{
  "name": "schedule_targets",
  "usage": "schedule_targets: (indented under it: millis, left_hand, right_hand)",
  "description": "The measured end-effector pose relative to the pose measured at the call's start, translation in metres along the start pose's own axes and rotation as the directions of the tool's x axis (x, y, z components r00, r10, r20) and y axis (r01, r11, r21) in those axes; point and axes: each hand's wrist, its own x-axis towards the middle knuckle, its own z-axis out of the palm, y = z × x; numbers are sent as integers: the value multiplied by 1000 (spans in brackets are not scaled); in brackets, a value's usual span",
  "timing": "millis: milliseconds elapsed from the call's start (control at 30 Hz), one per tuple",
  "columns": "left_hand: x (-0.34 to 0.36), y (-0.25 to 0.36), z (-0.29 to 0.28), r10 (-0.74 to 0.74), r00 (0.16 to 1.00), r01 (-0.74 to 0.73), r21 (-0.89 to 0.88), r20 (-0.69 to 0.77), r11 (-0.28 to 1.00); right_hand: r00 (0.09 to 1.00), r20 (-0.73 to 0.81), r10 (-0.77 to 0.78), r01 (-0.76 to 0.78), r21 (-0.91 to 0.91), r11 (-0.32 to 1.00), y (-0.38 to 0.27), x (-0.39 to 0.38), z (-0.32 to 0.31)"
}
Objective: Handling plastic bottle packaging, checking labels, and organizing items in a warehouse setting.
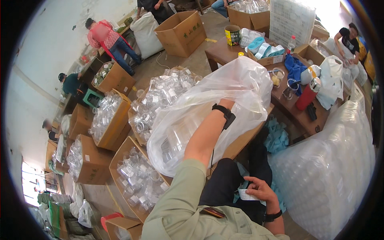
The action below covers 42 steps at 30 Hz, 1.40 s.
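Observation:
My left arm reaches forward into a large clear plastic bag that lines an open cardboard box. My left hand is inside the bag's folds, so its fingers are hidden. Clear plastic jars show dimly through the film beside my forearm. Down by my lap, my right hand is closed on a small white roll of labels, its thumb and fingers around the edge. Crumpled light-blue backing strip lies heaped beside my leg, with more below my right hand.
Boxes of clear jars stand at my left. On the right, wrapped stacked jars rise beside a brown table bearing a red flask, a blue cloth and label rolls. Other people work farther off.

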Motion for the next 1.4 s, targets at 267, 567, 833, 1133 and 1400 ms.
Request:
schedule_targets:
  millis: [267, 567, 833, 1133, 1400]
  left_hand:
    - [21, 7, -2, 13, 999, -11, -37, 50, 999]
    - [22, 11, -14, 72, 995, -67, -70, 67, 995]
    - [49, 12, -27, 106, 992, -99, -89, 76, 991]
    - [14, 5, -52, 53, 981, -21, -167, 188, 986]
    - [-18, -34, -108, -30, 943, 109, -223, 332, 969]
  right_hand:
    - [1000, -5, -10, 11, 52, 999, 7, -2, 0]
    - [999, 0, 49, -49, 56, 997, 6, -1, -4]
    - [1000, 30, 1, -4, 119, 993, 9, -8, -1]
    - [998, 0, -59, 59, -6, 998, 7, -8, -1]
    - [996, 35, -86, 85, 29, 996, -2, -13, 16]
